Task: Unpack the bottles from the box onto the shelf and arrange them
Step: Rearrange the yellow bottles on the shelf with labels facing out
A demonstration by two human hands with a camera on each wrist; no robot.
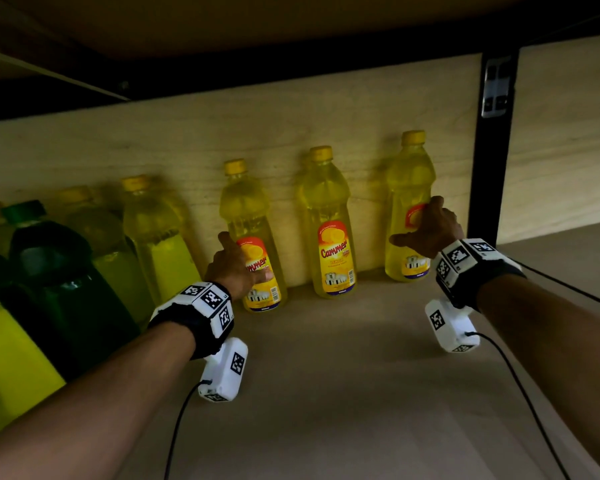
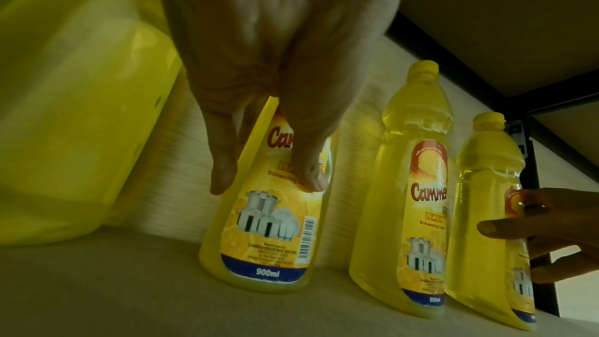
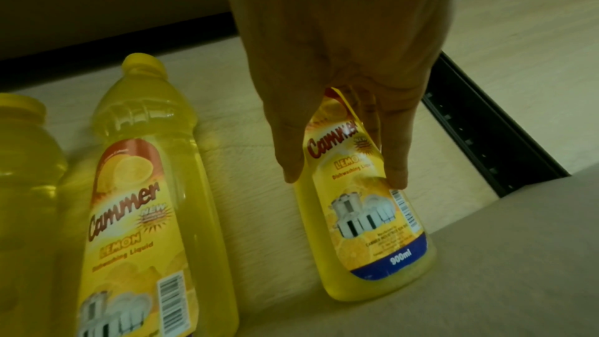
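Observation:
Three yellow Cammer dish-liquid bottles stand upright against the shelf's wooden back wall. My left hand (image 1: 246,258) holds the left bottle (image 1: 248,209) at its label, with the thumb on one side and a fingertip (image 2: 311,181) on the front. The middle bottle (image 1: 329,216) stands free between my hands. My right hand (image 1: 418,223) holds the right bottle (image 1: 407,178) the same way, thumb and a finger (image 3: 395,173) astride the label. Both held bottles (image 2: 269,240) (image 3: 372,240) rest with their bases on the shelf board.
A dark green bottle (image 1: 49,258) and several more yellow bottles (image 1: 153,237) crowd the left end of the shelf. A black upright post (image 1: 489,161) stands just right of the right bottle. The upper shelf hangs low overhead. Grey shelf board (image 1: 326,393) extends toward me.

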